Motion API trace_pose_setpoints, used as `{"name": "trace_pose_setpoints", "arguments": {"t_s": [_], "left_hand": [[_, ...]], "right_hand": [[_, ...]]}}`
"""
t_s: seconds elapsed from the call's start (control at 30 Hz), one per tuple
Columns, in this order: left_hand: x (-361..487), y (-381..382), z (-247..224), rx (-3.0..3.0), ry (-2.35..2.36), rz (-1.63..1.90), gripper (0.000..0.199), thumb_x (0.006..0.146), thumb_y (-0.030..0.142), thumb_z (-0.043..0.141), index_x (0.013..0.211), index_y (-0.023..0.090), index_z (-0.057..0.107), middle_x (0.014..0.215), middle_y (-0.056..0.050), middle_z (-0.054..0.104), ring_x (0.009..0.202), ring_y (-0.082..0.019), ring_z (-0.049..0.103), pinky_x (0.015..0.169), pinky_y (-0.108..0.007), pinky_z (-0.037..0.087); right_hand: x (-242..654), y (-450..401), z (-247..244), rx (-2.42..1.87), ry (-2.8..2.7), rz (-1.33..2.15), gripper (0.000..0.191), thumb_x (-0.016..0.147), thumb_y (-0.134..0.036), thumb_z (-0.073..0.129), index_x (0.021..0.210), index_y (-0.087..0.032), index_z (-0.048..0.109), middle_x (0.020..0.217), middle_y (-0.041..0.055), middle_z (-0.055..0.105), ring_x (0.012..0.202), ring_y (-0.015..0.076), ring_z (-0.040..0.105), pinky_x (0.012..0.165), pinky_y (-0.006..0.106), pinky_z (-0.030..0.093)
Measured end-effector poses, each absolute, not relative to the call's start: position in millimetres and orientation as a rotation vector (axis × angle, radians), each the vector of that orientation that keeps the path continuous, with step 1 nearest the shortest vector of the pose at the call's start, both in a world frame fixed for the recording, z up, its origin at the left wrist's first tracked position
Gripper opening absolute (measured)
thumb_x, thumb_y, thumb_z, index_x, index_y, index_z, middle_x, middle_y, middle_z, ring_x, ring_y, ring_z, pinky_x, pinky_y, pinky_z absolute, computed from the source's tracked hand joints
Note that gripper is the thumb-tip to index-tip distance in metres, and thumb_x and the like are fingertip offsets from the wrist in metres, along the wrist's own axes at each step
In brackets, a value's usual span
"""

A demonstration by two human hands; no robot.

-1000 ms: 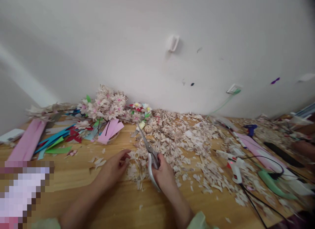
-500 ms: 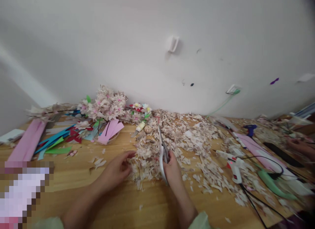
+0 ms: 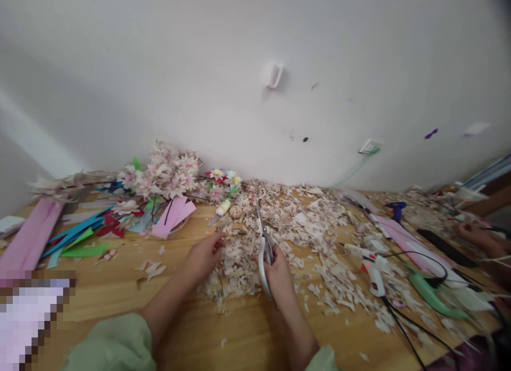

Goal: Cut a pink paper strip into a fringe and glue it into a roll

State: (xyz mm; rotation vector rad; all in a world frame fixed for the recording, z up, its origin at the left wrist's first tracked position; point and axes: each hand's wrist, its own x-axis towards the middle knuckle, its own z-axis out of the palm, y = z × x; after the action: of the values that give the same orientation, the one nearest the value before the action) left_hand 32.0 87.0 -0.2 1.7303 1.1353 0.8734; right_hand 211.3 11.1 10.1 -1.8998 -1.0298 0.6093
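Note:
My right hand (image 3: 279, 278) grips a pair of scissors (image 3: 262, 259) by the handles, with the blades pointing away from me over the scraps. Curled at the left edge of the heap is my left hand (image 3: 205, 257), its fingertips drawn together; whatever they hold is too small to make out. Pale, papery scraps like garlic skin (image 3: 241, 264) lie between and beyond both hands. Past the fingertips sits a garlic bulb (image 3: 236, 213), beside a small bottle with a pale yellow top (image 3: 224, 207).
Handmade flowers (image 3: 171, 171) stand at the back left, near pink strips (image 3: 173, 217) and blue strips (image 3: 82, 230). On the right lie a white glue gun (image 3: 373, 275) with cords, a blue glue gun (image 3: 396, 208) and a green-handled tool (image 3: 433, 296). Another person's hand (image 3: 477, 238) shows at far right.
My left hand has moved slightly forward and its fingers have drawn in. The scissors stay in my right hand in nearly the same place. The view has shifted a little to the right.

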Motion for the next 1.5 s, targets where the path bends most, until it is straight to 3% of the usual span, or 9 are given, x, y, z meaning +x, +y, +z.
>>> {"name": "trace_pose_setpoints", "arguments": {"t_s": [0.2, 0.33, 0.63, 0.73, 0.9, 1.07, 1.27, 1.5], "left_hand": [[15, 99, 15, 1.331, 1.114, 0.95, 0.028, 0.062, 0.022, 0.063, 0.089, 0.016, 0.056, 0.08, -0.004, 0.066, 0.078, -0.019, 0.063, 0.068, -0.032, 0.049], [5, 95, 27, 1.086, 1.058, 0.917, 0.029, 0.06, 0.016, 0.069, 0.086, 0.016, 0.056, 0.078, -0.001, 0.067, 0.071, -0.014, 0.063, 0.065, -0.026, 0.05], [6, 75, 30, 0.632, 0.849, 0.657, 0.022, 0.072, 0.003, 0.057, 0.09, 0.015, 0.058, 0.067, 0.0, 0.066, 0.06, -0.007, 0.064, 0.066, -0.019, 0.052], [12, 65, 31, 0.562, 0.812, 0.614, 0.02, 0.071, 0.001, 0.055, 0.085, 0.015, 0.059, 0.066, 0.0, 0.066, 0.061, -0.008, 0.064, 0.066, -0.019, 0.052], [21, 55, 35, 0.593, 0.826, 0.585, 0.015, 0.072, 0.008, 0.06, 0.085, 0.016, 0.06, 0.064, 0.0, 0.065, 0.06, -0.009, 0.063, 0.06, -0.019, 0.051], [26, 51, 38, 0.762, 0.871, 0.618, 0.024, 0.074, 0.037, 0.061, 0.087, 0.017, 0.061, 0.069, 0.001, 0.063, 0.062, -0.011, 0.059, 0.056, -0.022, 0.048], [33, 52, 30, 0.974, 0.916, 0.703, 0.042, 0.052, 0.032, 0.079, 0.083, 0.017, 0.056, 0.052, 0.009, 0.053, 0.046, -0.005, 0.047, 0.05, -0.019, 0.038], [31, 54, 28, 1.092, 0.93, 0.725, 0.041, 0.052, 0.036, 0.077, 0.079, 0.018, 0.051, 0.048, 0.01, 0.051, 0.042, -0.006, 0.047, 0.047, -0.02, 0.036]], "right_hand": [[214, 12, 8, -1.888, -1.025, 0.61, 0.024, 0.064, -0.041, 0.06, 0.076, -0.022, 0.05, 0.06, -0.0023, 0.057, 0.053, 0.0181, 0.054, 0.05, 0.025, 0.037], [213, 12, 5, -1.859, -1.023, 0.611, 0.024, 0.063, -0.039, 0.061, 0.076, -0.021, 0.053, 0.061, -0.001, 0.06, 0.055, 0.0183, 0.055, 0.05, 0.025, 0.037], [198, 14, 0, -1.414, -0.959, 0.972, 0.037, 0.054, -0.038, 0.07, 0.078, -0.022, 0.047, 0.075, 0.0014, 0.065, 0.069, 0.0202, 0.061, 0.057, 0.028, 0.046], [191, 14, -2, -1.385, -0.939, 0.984, 0.041, 0.048, -0.034, 0.074, 0.077, -0.023, 0.046, 0.066, -0.0026, 0.059, 0.058, 0.017, 0.057, 0.053, 0.027, 0.045], [189, 14, 0, -1.386, -0.89, 0.963, 0.041, 0.048, -0.036, 0.073, 0.074, -0.023, 0.045, 0.052, -0.009, 0.044, 0.045, 0.0117, 0.045, 0.044, 0.024, 0.039], [191, 12, 7, -1.406, -0.905, 0.986, 0.041, 0.047, -0.035, 0.072, 0.076, -0.023, 0.046, 0.055, -0.0075, 0.047, 0.047, 0.0129, 0.047, 0.043, 0.024, 0.038], [193, 12, -2, -1.384, -0.947, 1.032, 0.041, 0.048, -0.031, 0.072, 0.077, -0.023, 0.044, 0.059, -0.0069, 0.05, 0.052, 0.013, 0.048, 0.047, 0.023, 0.039], [194, 12, -4, -1.438, -0.974, 0.999, 0.04, 0.049, -0.032, 0.072, 0.076, -0.023, 0.044, 0.057, -0.0077, 0.047, 0.05, 0.0116, 0.044, 0.047, 0.023, 0.038]]}}
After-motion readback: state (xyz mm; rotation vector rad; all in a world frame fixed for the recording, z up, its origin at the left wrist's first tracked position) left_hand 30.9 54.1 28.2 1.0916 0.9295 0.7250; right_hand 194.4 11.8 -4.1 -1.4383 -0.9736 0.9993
